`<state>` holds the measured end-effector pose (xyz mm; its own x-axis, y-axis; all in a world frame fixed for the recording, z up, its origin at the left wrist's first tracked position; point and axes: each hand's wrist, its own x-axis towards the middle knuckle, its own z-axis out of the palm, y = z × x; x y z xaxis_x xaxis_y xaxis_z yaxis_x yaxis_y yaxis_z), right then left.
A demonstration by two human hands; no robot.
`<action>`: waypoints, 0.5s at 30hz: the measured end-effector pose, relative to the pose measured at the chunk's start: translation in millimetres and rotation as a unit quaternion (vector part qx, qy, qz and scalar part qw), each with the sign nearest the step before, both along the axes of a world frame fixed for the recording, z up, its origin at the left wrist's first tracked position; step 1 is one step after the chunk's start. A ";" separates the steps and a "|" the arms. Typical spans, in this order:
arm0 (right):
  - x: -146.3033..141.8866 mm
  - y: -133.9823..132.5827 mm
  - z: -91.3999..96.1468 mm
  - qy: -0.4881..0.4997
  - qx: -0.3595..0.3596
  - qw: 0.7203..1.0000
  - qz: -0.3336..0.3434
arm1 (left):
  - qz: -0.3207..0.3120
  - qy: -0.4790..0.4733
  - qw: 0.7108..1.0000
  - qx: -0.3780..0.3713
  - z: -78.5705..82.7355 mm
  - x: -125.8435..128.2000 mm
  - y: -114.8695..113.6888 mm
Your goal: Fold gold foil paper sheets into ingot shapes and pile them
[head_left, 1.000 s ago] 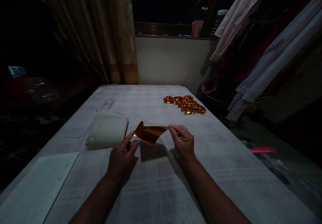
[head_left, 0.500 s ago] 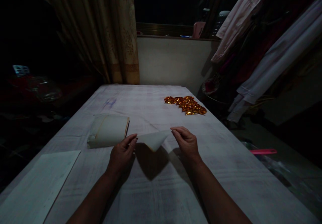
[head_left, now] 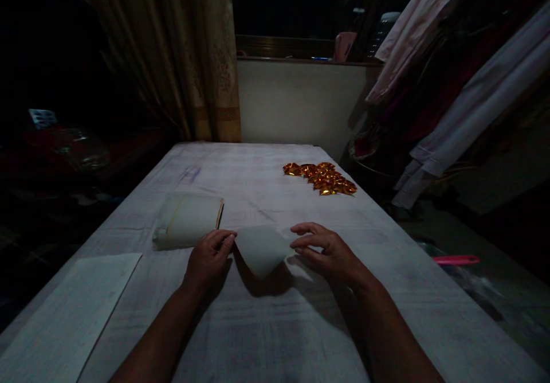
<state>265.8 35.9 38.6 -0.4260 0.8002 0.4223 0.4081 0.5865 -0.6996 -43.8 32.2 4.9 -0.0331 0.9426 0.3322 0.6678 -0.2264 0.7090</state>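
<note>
Pinching the left corner of a pale paper [head_left: 262, 249], the left hand [head_left: 210, 255] is narrow, thumb and first finger closed on it and the other fingers curled under. The right hand [head_left: 332, 250] is wider: its fingers are stretched and a little apart, with the tips at the right corner of the paper. I cannot tell if they press the corner or only touch it.

The pale paper lies low on the table [head_left: 387, 291], about the middle of its near half, between the two hands, with one point turned toward the near edge. Held by two opposite corners like this, it probably stays flat and does not slide.

Just beside the left hand, toward the left edge, a stack of sheets [head_left: 187, 221] rests on the cloth, likely kept there for easy reach. A heap of gold folded pieces [head_left: 320, 178] sits near the far right edge, well apart from the hands, so it seems to be put out of the way. A large flat sheet [head_left: 73, 308] covers the near left corner.
</note>
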 end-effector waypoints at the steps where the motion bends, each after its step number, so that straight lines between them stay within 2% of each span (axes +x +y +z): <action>1: 0.1 -3.3 1.0 -0.034 -0.013 0.999 0.015 | 0.001 0.021 0.999 0.029 0.3 -1.6 0.7; 3: -1.8 -9.1 2.4 -0.088 -0.030 0.995 0.033 | -0.016 0.064 0.995 0.077 0.9 -2.3 0.5; 5: -5.0 -13.1 3.1 -0.126 -0.043 0.990 0.043 | -0.082 0.114 0.986 0.087 0.2 0.4 -1.5; 7: -7.7 -15.3 3.5 -0.151 -0.061 0.985 0.050 | -0.175 0.163 0.970 0.044 -2.2 5.3 -4.7; 9: -8.8 -16.5 4.1 -0.161 -0.079 0.983 0.050 | -0.238 0.194 0.952 -0.022 -4.8 10.4 -7.9; 11: -8.4 -18.0 6.0 -0.163 -0.094 0.981 0.051 | -0.261 0.205 0.941 -0.071 -5.6 14.4 -10.7; 15: -7.8 -20.6 15.4 -0.144 -0.117 0.979 0.081 | -0.293 0.202 0.927 -0.117 -0.7 18.8 -13.6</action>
